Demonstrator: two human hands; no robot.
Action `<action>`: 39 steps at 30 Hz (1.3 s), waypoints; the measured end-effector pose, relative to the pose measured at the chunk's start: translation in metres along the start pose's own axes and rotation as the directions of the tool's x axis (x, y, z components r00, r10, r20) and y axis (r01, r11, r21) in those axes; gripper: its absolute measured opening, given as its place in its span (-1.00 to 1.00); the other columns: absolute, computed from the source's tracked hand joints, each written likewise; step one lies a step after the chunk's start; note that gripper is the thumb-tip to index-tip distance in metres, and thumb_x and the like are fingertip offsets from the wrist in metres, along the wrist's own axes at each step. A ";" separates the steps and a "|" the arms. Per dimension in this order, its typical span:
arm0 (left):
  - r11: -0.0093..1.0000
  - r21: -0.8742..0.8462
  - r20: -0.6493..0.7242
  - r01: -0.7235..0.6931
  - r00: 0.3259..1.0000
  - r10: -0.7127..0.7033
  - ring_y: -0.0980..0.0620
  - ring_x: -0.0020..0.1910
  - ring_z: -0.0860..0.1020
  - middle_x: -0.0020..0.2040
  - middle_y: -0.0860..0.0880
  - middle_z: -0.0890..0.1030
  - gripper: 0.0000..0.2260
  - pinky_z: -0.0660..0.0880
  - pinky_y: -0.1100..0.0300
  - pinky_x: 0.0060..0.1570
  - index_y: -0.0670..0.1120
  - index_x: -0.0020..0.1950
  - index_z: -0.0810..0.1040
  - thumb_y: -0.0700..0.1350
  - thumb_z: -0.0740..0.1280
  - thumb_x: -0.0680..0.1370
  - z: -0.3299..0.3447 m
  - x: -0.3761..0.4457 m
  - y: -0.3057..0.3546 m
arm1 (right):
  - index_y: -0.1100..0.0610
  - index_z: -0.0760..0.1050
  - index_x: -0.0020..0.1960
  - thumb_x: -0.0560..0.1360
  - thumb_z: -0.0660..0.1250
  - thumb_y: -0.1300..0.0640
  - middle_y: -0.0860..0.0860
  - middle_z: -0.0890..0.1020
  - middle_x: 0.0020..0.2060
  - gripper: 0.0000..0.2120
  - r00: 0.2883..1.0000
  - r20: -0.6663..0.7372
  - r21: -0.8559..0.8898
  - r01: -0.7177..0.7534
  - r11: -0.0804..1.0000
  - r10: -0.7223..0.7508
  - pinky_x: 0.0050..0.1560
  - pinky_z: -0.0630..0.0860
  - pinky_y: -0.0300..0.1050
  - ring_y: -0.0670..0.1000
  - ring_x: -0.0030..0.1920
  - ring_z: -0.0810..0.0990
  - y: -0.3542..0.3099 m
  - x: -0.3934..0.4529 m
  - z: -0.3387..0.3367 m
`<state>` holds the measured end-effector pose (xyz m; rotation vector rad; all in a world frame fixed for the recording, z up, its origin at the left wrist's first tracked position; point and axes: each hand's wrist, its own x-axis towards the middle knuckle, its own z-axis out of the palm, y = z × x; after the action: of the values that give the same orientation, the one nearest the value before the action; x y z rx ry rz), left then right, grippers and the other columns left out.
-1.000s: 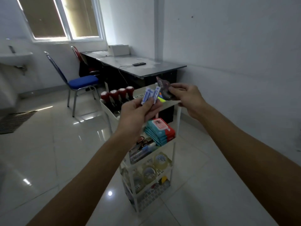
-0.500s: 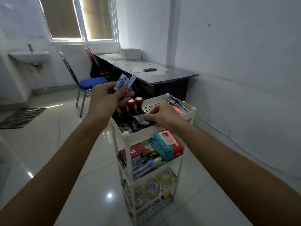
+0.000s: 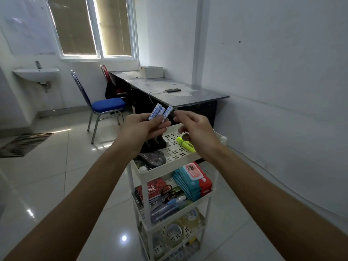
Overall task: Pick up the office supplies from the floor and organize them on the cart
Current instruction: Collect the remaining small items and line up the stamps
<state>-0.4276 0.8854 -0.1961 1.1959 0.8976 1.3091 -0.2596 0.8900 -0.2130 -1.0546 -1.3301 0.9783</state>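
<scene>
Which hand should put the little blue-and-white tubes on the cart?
Probably the left hand: it already grips the blue-and-white tubes above the white plastic cart. The right hand looks empty.

Dark capital lettering runs along the blue-and-white tubes point(image 3: 160, 113) pinched in the left hand point(image 3: 139, 129) but is too blurred to read, and the turquoise packs point(image 3: 192, 182) at the right edge of the cart's point(image 3: 169, 167) second shelf show "50" beside a pink cartoon label.
</scene>
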 end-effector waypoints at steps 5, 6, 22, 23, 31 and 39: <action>0.991 0.077 0.162 0.112 0.979 -0.123 0.02 -0.03 0.70 0.03 -0.22 0.69 -0.81 0.63 0.27 -0.09 -0.30 0.17 0.58 -0.27 0.32 0.58 0.017 0.006 -0.005 | 0.09 0.62 0.15 0.57 0.38 0.07 0.03 0.63 -0.19 -0.81 0.984 0.137 -0.155 0.133 0.979 -0.113 -0.25 0.52 -0.14 -0.08 -0.27 0.56 -0.012 0.018 -0.016; 0.987 0.109 0.189 0.120 0.972 -0.139 0.03 -0.04 0.70 0.02 -0.22 0.70 -0.81 0.63 0.29 -0.11 -0.30 0.16 0.58 -0.27 0.32 0.58 0.017 0.008 -0.004 | 0.09 0.62 0.15 0.57 0.38 0.08 0.04 0.63 -0.21 -0.81 0.977 0.173 -0.219 0.164 0.962 -0.127 -0.26 0.52 -0.13 -0.10 -0.29 0.56 -0.013 0.021 -0.021; 0.447 0.819 0.268 -0.360 0.929 0.256 0.14 -0.16 0.66 -0.08 -0.01 0.69 -0.78 0.58 0.30 -0.17 -0.12 0.14 0.63 -0.10 0.45 0.52 0.017 0.057 0.011 | 0.32 0.56 0.10 0.56 0.38 0.22 0.26 0.68 -0.11 -0.82 0.999 -0.043 -0.251 -0.020 0.968 0.010 -0.37 0.56 -0.24 -0.02 -0.34 0.67 -0.004 0.067 -0.048; 0.301 0.852 0.333 -0.428 0.887 0.319 0.17 -0.15 0.63 -0.07 0.01 0.68 -0.79 0.57 0.27 -0.11 -0.09 0.13 0.63 -0.09 0.45 0.52 0.016 0.058 0.005 | 0.33 0.56 0.09 0.56 0.37 0.23 0.26 0.68 -0.14 -0.82 0.999 -0.044 -0.303 -0.043 0.952 0.031 -0.38 0.56 -0.25 0.00 -0.34 0.68 0.003 0.067 -0.046; -0.098 0.755 0.644 -0.648 0.761 -0.073 0.15 0.11 0.41 0.09 0.15 0.52 -0.79 0.36 0.16 0.16 0.10 0.24 0.56 0.00 0.28 0.62 -0.002 0.037 -0.025 | 0.31 0.61 -0.09 0.54 0.40 0.21 0.17 0.68 -0.35 -0.86 0.996 -0.088 -0.589 -0.033 0.808 -0.023 -0.30 0.68 0.02 0.04 -0.41 0.70 0.048 0.070 -0.010; 0.179 0.880 0.471 -0.440 0.856 -0.212 -0.03 0.00 0.61 0.05 -0.07 0.65 -0.69 0.53 -0.08 0.11 -0.09 0.21 0.56 0.02 0.10 0.68 0.003 0.028 -0.035 | 0.25 0.57 -0.26 0.47 0.40 0.21 0.17 0.64 -0.34 -0.84 0.984 -0.129 -0.753 -0.018 0.657 -0.121 -0.20 0.65 0.09 0.17 -0.25 0.67 0.065 0.097 0.013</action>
<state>-0.4138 0.9164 -0.2258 2.5696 1.2962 0.2107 -0.2679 1.0012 -0.2513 -1.6706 -1.6542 0.2283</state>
